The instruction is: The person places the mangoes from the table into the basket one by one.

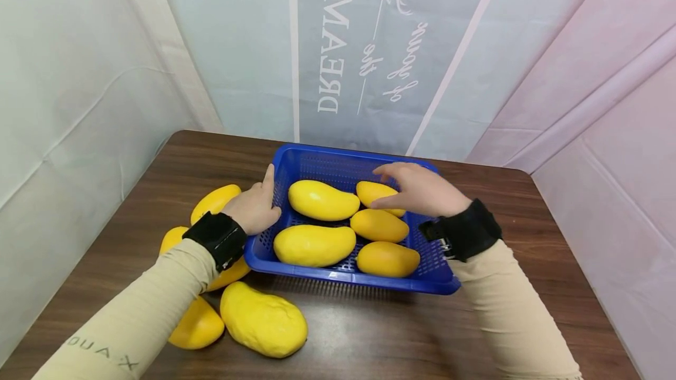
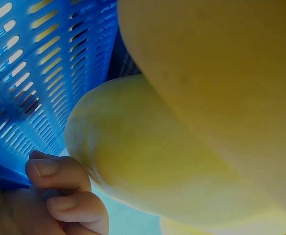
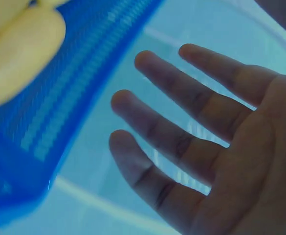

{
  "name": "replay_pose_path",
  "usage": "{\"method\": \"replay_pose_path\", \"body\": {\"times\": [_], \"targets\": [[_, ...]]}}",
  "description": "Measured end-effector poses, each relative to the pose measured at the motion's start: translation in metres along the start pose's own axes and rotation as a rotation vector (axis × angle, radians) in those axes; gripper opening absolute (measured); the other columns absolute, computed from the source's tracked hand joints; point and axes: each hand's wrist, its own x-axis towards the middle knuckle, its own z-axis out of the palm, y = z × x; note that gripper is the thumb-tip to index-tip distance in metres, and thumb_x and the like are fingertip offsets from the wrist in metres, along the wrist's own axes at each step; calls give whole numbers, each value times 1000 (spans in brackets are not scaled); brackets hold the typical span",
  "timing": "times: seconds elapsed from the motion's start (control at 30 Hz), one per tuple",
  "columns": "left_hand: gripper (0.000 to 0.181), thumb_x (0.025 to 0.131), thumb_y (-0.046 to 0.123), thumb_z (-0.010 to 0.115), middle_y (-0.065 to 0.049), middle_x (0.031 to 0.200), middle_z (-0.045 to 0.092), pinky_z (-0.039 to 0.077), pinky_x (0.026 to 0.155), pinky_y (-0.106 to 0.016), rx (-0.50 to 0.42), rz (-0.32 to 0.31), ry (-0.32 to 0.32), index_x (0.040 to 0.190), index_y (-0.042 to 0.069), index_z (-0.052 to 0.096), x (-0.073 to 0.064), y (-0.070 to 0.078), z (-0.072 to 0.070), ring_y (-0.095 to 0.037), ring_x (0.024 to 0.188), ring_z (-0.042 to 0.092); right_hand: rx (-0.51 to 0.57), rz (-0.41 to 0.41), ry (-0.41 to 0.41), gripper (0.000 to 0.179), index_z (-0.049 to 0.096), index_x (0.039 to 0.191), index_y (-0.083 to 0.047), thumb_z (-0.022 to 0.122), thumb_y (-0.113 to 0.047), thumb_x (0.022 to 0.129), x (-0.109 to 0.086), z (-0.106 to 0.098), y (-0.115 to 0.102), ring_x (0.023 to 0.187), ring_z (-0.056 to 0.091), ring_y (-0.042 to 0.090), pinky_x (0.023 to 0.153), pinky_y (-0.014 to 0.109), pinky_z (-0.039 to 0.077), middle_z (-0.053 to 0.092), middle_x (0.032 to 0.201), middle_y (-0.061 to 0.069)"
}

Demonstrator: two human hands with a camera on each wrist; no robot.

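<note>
A blue plastic basket [image 1: 338,276] holds several yellow mangoes, with two larger ones on its left side, such as the front-left mango [image 1: 314,246], and smaller, deeper-yellow ones on its right. My left hand [image 1: 253,209] holds the basket's left side, index finger extended along the rim and the other fingers [image 2: 69,208] curled by the slotted wall. Over the back-right mango [image 1: 369,191], partly covering it in the head view, hovers my right hand [image 1: 425,189]. Its fingers are spread and relaxed, and nothing lies in the palm in the right wrist view.
Left of the basket, several more mangoes lie on the brown wooden table [image 1: 507,309], partly hidden by my left arm. A lumpy yellow mango [image 1: 264,321] is in front of the basket's left corner. A printed curtain [image 1: 253,63] hangs behind the table.
</note>
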Motion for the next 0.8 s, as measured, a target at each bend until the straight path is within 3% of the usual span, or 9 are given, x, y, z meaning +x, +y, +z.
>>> {"method": "replay_pose_path", "body": {"times": [0.3, 0.47, 0.67, 0.8], "targets": [[94, 97, 25, 50, -32, 152, 34, 46, 50, -31, 2, 3, -3, 155, 8, -23, -1, 3, -1, -22, 57, 60, 122, 98, 128, 74, 44, 147, -5, 69, -44, 90, -29, -11, 53, 106, 58, 31, 86, 46, 49, 61, 129, 19], [94, 97, 24, 49, -33, 153, 33, 47, 50, -31, 0, 2, -7, 154, 8, -24, -3, 3, -2, -21, 57, 60, 178, 154, 203, 81, 39, 150, -3, 68, -48, 90, -36, 3, 81, 97, 56, 30, 78, 40, 47, 58, 127, 22], [93, 97, 23, 49, -33, 152, 35, 43, 49, -31, 1, 6, -4, 155, 6, -21, -4, 4, -3, -22, 54, 57, 307, 218, 252, 88, 27, 155, -5, 66, -49, 91, -42, 25, 104, 107, 53, 34, 85, 45, 48, 51, 130, 23], [92, 98, 23, 49, -33, 152, 35, 43, 49, -31, 4, 10, -2, 155, 6, -21, -4, 4, -2, -22, 54, 57, 400, 229, 300, 87, 23, 157, -6, 65, -46, 93, -44, 40, 116, 106, 52, 32, 85, 42, 46, 50, 125, 21]]}}
